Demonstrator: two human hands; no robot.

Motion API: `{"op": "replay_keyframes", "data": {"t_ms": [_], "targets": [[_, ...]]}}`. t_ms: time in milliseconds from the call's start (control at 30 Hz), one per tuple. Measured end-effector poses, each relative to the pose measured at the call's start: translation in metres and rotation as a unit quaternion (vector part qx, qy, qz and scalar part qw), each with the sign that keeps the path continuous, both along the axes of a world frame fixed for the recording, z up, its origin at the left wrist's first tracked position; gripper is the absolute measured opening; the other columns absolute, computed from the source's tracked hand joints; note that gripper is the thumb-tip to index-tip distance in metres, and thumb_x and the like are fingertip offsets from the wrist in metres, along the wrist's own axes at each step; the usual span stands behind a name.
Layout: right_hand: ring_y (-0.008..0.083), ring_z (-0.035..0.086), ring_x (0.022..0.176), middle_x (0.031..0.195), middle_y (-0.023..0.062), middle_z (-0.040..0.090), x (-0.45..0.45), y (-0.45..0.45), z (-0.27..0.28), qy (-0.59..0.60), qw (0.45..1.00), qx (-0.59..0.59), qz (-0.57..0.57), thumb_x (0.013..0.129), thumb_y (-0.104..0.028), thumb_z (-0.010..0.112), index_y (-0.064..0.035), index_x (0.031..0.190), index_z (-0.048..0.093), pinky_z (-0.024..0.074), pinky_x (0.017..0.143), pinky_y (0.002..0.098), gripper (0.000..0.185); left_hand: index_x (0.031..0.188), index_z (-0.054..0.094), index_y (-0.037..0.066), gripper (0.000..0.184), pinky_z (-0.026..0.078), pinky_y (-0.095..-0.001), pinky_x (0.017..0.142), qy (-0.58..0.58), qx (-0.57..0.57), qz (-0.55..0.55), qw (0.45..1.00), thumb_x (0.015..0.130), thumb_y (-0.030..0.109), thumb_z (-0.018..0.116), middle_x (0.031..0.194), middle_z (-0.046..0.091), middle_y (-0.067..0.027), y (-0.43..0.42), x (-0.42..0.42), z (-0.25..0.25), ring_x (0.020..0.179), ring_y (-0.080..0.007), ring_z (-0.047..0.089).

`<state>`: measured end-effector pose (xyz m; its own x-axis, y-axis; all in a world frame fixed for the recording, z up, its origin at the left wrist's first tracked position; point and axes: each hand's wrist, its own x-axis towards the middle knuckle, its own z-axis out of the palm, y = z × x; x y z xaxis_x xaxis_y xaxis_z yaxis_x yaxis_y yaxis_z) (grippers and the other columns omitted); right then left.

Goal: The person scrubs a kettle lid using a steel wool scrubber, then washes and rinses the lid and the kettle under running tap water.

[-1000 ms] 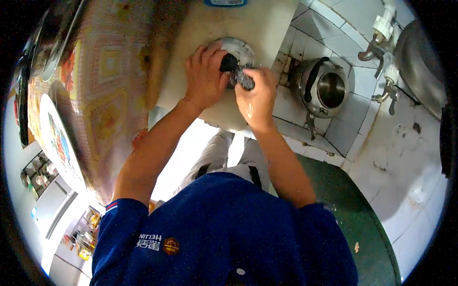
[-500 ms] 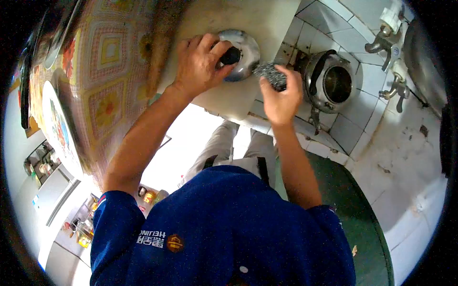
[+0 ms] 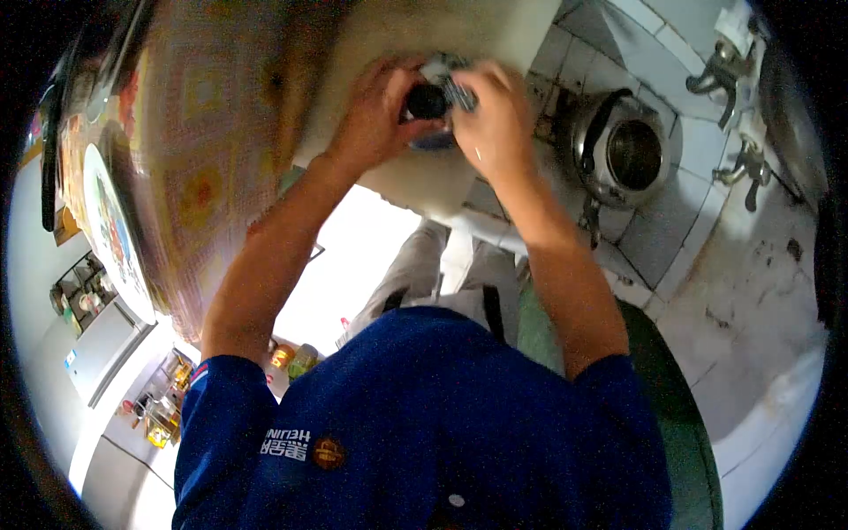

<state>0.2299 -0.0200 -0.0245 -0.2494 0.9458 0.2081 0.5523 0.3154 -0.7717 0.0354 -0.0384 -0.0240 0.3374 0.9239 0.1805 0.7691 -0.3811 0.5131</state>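
Lid (image 3: 433,141) steadied by its knob on the left, scouring pad (image 3: 461,93) gripped on the right

Beyond the left edge of the pale surface (image 3: 508,31) spread a patterned cloth (image 3: 203,115). Inside that edge, the left hand (image 3: 375,115) curled around the black knob (image 3: 427,102), fingers on its far side and thumb on its near side, apparently to stop the lid turning. The lid lay about midway between the surface's left and right edges, back from the near edge, probably knob-up because that offered a ready grip; the hands covered much of it. The right hand (image 3: 496,119) pinched the grey pad between thumb and fingers, against or just above the lid; blur hid which. Past the surface's right edge, a metal kettle (image 3: 587,146) stood in the tiled basin (image 3: 649,234), perhaps set there to leave room for both hands. Its mouth was open and dark inside, so any contents could not be told. Taps (image 3: 729,75) jutted out at its right
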Motion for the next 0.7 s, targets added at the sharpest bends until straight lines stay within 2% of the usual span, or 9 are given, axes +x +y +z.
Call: {"op": "replay_keyframes", "data": {"t_ms": [133, 167, 300, 400, 467, 533, 567, 667, 700], "targets": [[0.0334, 0.061, 0.097, 0.097, 0.0144, 0.063, -0.01, 0.004, 0.0, 0.011, 0.998, 0.061, -0.018, 0.07, 0.002, 0.071, -0.0033, 0.099, 0.068, 0.0495, 0.083, 0.0418, 0.03, 0.113, 0.055, 0.005, 0.061, 0.039, -0.0493, 0.107, -0.009, -0.002, 0.014, 1.0, 0.069, 0.033, 0.086, 0.136, 0.057, -0.0111, 0.003, 0.003, 0.005, 0.124, -0.0414, 0.05], [0.0397, 0.06, 0.095, 0.103, 0.0179, 0.063, 0.006, -0.011, 0.0, 0.054, 0.998, 0.01, 0.013, 0.069, -0.003, 0.068, -0.0018, 0.097, 0.067, 0.0493, 0.084, 0.0478, 0.028, 0.113, 0.055, 0.005, 0.06, 0.039, -0.0488, 0.107, 0.0, -0.001, 0.01, 1.0, 0.069, 0.032, 0.086, 0.135, 0.057, -0.0108, 0.001, 0.003, 0.005, 0.124, -0.0414, 0.051], [0.04, 0.06, 0.095, 0.103, 0.0175, 0.062, 0.001, -0.008, -0.001, 0.013, 0.996, 0.084, -0.01, 0.067, -0.001, 0.069, -0.002, 0.096, 0.067, 0.0491, 0.084, 0.0476, 0.029, 0.11, 0.057, 0.005, 0.057, 0.04, -0.0478, 0.107, -0.001, -0.03, 0.032, 0.999, 0.069, 0.032, 0.086, 0.135, 0.058, -0.0104, -0.009, 0.009, 0.003, 0.124, -0.0402, 0.051], [0.0396, 0.06, 0.095, 0.103, 0.0172, 0.062, -0.009, 0.014, 0.006, 0.016, 0.998, 0.061, 0.02, 0.066, -0.001, 0.069, -0.0024, 0.096, 0.067, 0.0489, 0.084, 0.0471, 0.03, 0.111, 0.058, 0.005, 0.056, 0.04, -0.0482, 0.107, -0.035, -0.016, 0.021, 0.999, 0.07, 0.031, 0.085, 0.138, 0.055, -0.0103, -0.003, 0.006, 0.011, 0.126, -0.0393, 0.05], [0.0387, 0.06, 0.096, 0.101, 0.0167, 0.063, 0.006, -0.012, -0.004, 0.012, 0.996, 0.088, 0.006, 0.066, -0.001, 0.069, -0.0028, 0.097, 0.067, 0.0489, 0.085, 0.0459, 0.03, 0.111, 0.058, 0.004, 0.056, 0.041, -0.0483, 0.105, 0.029, 0.002, 0.025, 0.999, 0.07, 0.03, 0.085, 0.139, 0.054, -0.0109, -0.004, 0.007, 0.009, 0.125, -0.0393, 0.05], [0.0378, 0.061, 0.095, 0.099, 0.0164, 0.063, 0.021, -0.027, -0.004, 0.035, 0.999, 0.029, -0.005, 0.067, -0.002, 0.071, -0.0031, 0.097, 0.067, 0.049, 0.085, 0.0452, 0.031, 0.112, 0.058, 0.004, 0.055, 0.041, -0.0482, 0.105, 0.017, 0.004, 0.034, 0.999, 0.071, 0.029, 0.085, 0.139, 0.054, -0.0107, -0.002, 0.005, 0.009, 0.125, -0.0394, 0.05], [0.0331, 0.064, 0.094, 0.1, 0.0152, 0.064, 0.028, -0.029, -0.003, 0.008, 1.0, 0.003, -0.014, 0.068, -0.001, 0.074, -0.0033, 0.101, 0.067, 0.0505, 0.084, 0.0391, 0.034, 0.113, 0.058, 0.004, 0.054, 0.042, -0.0481, 0.104, 0.003, -0.005, 0.034, 0.999, 0.072, 0.028, 0.084, 0.139, 0.054, -0.0105, -0.006, 0.008, 0.007, 0.125, -0.0395, 0.051], [0.0356, 0.063, 0.094, 0.097, 0.0156, 0.065, 0.049, -0.025, 0.008, 0.053, 0.994, -0.028, -0.091, 0.068, -0.005, 0.077, -0.0046, 0.1, 0.067, 0.0493, 0.086, 0.0436, 0.033, 0.115, 0.058, 0.003, 0.052, 0.042, -0.0476, 0.105, -0.01, -0.036, 0.073, 0.997, 0.074, 0.025, 0.083, 0.14, 0.053, -0.0132, -0.013, 0.012, 0.016, 0.125, -0.0395, 0.051], [0.0342, 0.064, 0.093, 0.095, 0.0154, 0.066, 0.059, -0.025, 0.013, 0.038, 0.994, 0.01, -0.106, 0.069, -0.006, 0.079, -0.005, 0.102, 0.067, 0.0496, 0.086, 0.0405, 0.035, 0.115, 0.058, 0.003, 0.052, 0.042, -0.0476, 0.105, -0.01, -0.032, 0.079, 0.996, 0.074, 0.025, 0.083, 0.14, 0.053, -0.0132, -0.017, 0.014, 0.018, 0.125, -0.0395, 0.051]]}}
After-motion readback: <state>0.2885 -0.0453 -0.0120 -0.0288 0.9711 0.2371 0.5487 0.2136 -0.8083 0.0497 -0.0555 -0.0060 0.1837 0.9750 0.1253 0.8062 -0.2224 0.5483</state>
